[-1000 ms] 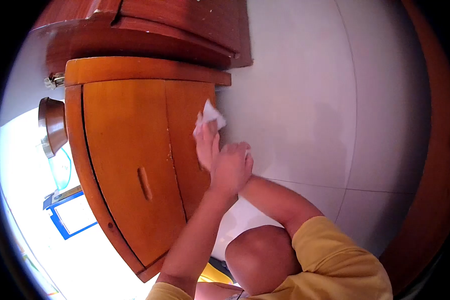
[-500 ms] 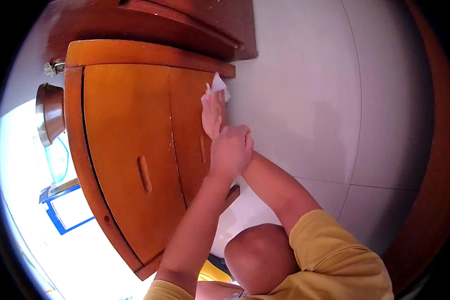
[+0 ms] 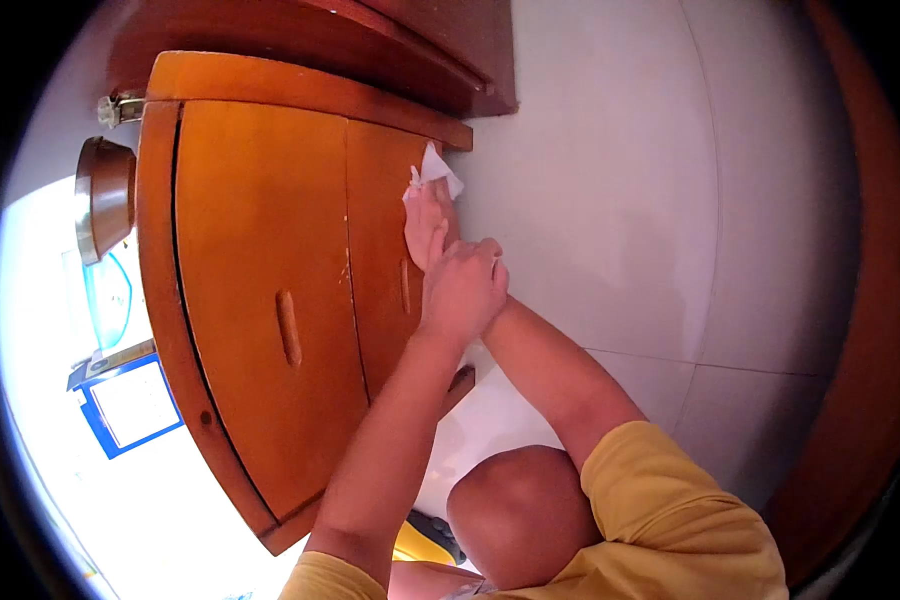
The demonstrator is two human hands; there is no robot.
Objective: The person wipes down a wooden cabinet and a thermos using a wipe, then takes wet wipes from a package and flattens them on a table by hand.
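Note:
My right hand (image 3: 428,222) holds a crumpled white tissue (image 3: 437,168) against the lower drawer front of an orange-brown wooden cabinet (image 3: 260,220), close to its bottom edge. The tissue sticks out past the fingertips, and part of it is hidden under the hand. My left hand (image 3: 462,285) is wrapped around my right wrist, with its fingers closed. Just left of the hands, the lower drawer has a slot-shaped recessed handle (image 3: 405,286); a second recessed handle (image 3: 288,328) is in the upper drawer.
A dark red wooden piece of furniture (image 3: 410,50) stands beside the cabinet's far end. On the cabinet top are a brown bowl-like container (image 3: 106,198) and a blue-framed item (image 3: 135,405). Pale floor tiles (image 3: 610,180) lie to the right. My bent knee (image 3: 520,515) is below my arms.
The view has shifted slightly, so the cabinet sits a little higher and farther right. Both hands keep nearly the same pose, the left still around the right wrist.

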